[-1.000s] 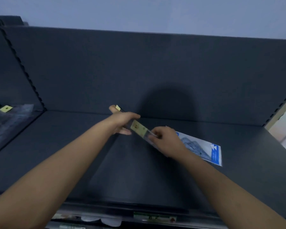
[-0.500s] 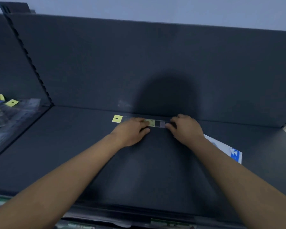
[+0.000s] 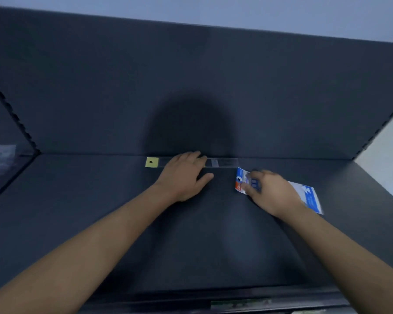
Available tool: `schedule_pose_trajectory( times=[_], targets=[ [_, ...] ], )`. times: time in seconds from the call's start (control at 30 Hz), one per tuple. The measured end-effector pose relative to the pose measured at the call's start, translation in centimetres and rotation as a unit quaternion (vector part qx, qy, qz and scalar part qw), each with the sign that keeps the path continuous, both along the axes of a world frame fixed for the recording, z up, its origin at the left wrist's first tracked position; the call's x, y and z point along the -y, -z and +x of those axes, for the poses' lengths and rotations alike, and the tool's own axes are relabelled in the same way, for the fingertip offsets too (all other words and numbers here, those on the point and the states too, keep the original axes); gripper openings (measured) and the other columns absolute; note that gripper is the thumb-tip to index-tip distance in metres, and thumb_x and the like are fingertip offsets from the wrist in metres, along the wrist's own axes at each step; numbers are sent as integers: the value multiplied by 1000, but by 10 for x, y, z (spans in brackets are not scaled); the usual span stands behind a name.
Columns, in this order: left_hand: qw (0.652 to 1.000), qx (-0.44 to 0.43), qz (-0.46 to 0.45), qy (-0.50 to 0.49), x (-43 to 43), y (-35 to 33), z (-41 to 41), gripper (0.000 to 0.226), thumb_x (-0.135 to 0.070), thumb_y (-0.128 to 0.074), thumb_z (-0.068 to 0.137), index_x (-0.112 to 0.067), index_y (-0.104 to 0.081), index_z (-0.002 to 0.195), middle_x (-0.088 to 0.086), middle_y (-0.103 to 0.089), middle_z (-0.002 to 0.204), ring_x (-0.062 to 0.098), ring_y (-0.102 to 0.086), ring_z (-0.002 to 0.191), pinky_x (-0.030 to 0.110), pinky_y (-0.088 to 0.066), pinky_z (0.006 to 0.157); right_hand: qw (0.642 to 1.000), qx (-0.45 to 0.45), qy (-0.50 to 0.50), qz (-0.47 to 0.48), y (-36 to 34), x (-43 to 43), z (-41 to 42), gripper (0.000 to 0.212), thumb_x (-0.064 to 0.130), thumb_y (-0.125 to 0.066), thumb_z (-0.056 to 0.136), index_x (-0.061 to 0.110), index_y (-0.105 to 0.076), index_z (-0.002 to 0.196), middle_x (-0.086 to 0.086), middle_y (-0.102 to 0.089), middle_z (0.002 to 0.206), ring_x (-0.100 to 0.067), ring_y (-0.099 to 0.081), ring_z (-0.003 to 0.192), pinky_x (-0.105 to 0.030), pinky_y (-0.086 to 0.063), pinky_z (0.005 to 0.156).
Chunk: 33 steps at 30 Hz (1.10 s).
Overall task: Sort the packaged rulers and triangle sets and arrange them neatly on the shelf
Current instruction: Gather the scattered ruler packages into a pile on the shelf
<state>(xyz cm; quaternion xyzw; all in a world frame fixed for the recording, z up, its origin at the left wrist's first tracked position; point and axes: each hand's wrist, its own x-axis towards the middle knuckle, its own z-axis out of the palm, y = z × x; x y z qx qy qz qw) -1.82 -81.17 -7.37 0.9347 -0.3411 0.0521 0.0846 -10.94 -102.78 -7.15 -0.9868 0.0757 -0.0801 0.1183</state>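
Leaving the ruler (image 3: 222, 163) under the flat left hand (image 3: 183, 175), the right hand (image 3: 272, 191) now pinches the triangle set (image 3: 309, 196).

We see only our own two hands and forearms, all of them bare. Our left hand (image 3: 182, 177) shows fairly crisply: four fingers, a thumb, and faint knuckle ridges across its back. Our right hand (image 3: 273, 192) is smeared by motion blur, so its fingers melt together and we cannot trace their outlines. Our left forearm (image 3: 104, 241) and right forearm (image 3: 340, 248) are uncovered skin down to the picture's lower edge, smooth, broadening toward us under the wide lens. Our nails are too small to make out.
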Motion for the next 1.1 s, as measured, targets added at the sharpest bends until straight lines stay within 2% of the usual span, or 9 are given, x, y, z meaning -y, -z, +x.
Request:
schedule_pose_trajectory(
  times=[0.1, 0.2, 0.3, 0.4, 0.53, 0.6, 0.67, 0.77, 1.1],
  targets=[
    [995, -6, -37, 97, 28, -11, -16, 51, -46, -39, 99, -17, -45, 140, 1, -46, 144, 19, -41, 132, 32, -33, 108, 1000, -4, 10, -2, -3, 23, -15, 28, 35, -52, 93, 17, -62, 112, -3, -59, 112, -26, -55, 108, -32, -46, 82],
    [985, -64, -41, 156, 62, -11, -39, 44, -45, -42, 97, -18, -55, 130, -2, -54, 135, 17, -48, 124, 37, -42, 100, 999, -25, 29, 4, -5, 52, -29, 32, 38, -55, 90, 21, -61, 116, -3, -58, 121, -25, -54, 113, -36, -46, 91],
    [978, -101, 5, 181, 99, -5, -56, 48, -49, -41, 97, -19, -51, 133, 0, -50, 140, 19, -43, 130, 38, -38, 106, 996, -76, 40, 12, -5, 87, -41, 35, 42, -54, 91, 25, -58, 121, -4, -59, 124, -24, -54, 113, -35, -45, 94],
    [976, -109, 38, 187, 138, -3, -63, 57, -53, -37, 97, -22, -37, 146, -1, -34, 153, 17, -30, 141, 36, -29, 112, 994, -106, 36, 13, -7, 132, -45, 39, 36, -52, 94, 22, -54, 131, -8, -55, 134, -24, -50, 121, -31, -40, 100],
    [980, -116, 51, 155, 197, 0, -73, 68, -59, -36, 95, -17, -31, 148, 5, -30, 154, 22, -29, 140, 37, -29, 112, 986, -163, -9, 43, -5, 189, -42, 50, 35, -41, 100, 24, -31, 148, -9, -26, 156, -18, -22, 144, -26, -17, 116],
    [985, -111, 47, 127, 221, 2, -75, 72, -62, -35, 94, -17, -27, 149, 8, -28, 154, 23, -28, 140, 37, -28, 113, 985, -166, -20, 47, -1, 211, -37, 53, 40, -38, 100, 28, -24, 150, -8, -18, 158, -18, -15, 146, -29, -15, 117],
    [990, -94, 44, 96, 245, 6, -77, 73, -63, -33, 94, -20, -22, 151, 9, -28, 154, 25, -28, 139, 37, -27, 113, 991, -128, -36, 19, 0, 233, -33, 53, 43, -40, 98, 27, -30, 147, -8, -26, 156, -19, -23, 144, -32, -23, 115],
    [996, -51, 63, 36, 274, 11, -81, 75, -67, -26, 93, -22, -17, 153, 12, -30, 152, 27, -29, 138, 38, -26, 111, 994, -49, -92, -17, -2, 254, -22, 42, 40, -46, 96, 24, -49, 135, -4, -49, 137, -23, -49, 122, -35, -39, 103],
    [997, -47, 40, -54, 305, 5, -74, 66, -65, -30, 94, -26, -36, 147, 5, -42, 142, 22, -40, 129, 35, -33, 105, 986, -44, -158, -14, 3, 272, -3, 40, 22, -36, 100, 18, -44, 138, -8, -50, 135, -24, -48, 121, -39, -42, 99]
  ],
)
